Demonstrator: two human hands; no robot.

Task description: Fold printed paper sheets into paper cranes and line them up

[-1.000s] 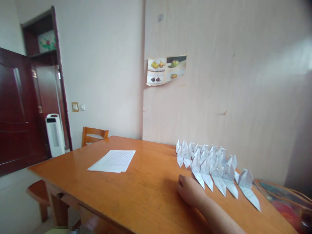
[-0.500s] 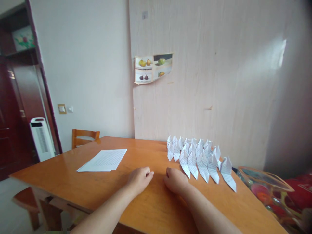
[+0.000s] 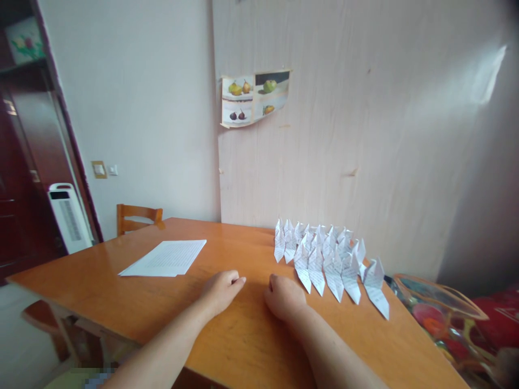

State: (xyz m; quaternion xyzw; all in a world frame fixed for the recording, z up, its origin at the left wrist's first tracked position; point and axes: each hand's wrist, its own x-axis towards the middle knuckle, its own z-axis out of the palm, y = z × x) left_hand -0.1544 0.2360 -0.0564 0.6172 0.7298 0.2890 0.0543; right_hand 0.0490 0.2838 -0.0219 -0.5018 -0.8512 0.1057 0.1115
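My left hand rests on the wooden table, curled into a loose fist with nothing visible in it. To its left lies a stack of printed paper sheets, apart from the hand. My right hand is also closed in a fist on the tabletop, its fingers tucked under and no object showing. Just right of it stand several folded paper figures with pointed tops, set in rows and made of printed paper. One folded figure sits a little apart at the right end.
A wooden chair stands behind the table's far left corner, and a stool is at the left. Past the right edge are a bag and red items. A fruit picture sheet hangs on the wall panel.
The view has tilted down slightly and shifted, so my hands and the table appear a little farther left. Both fists keep their shape, and the papers and folded figures stay in place.
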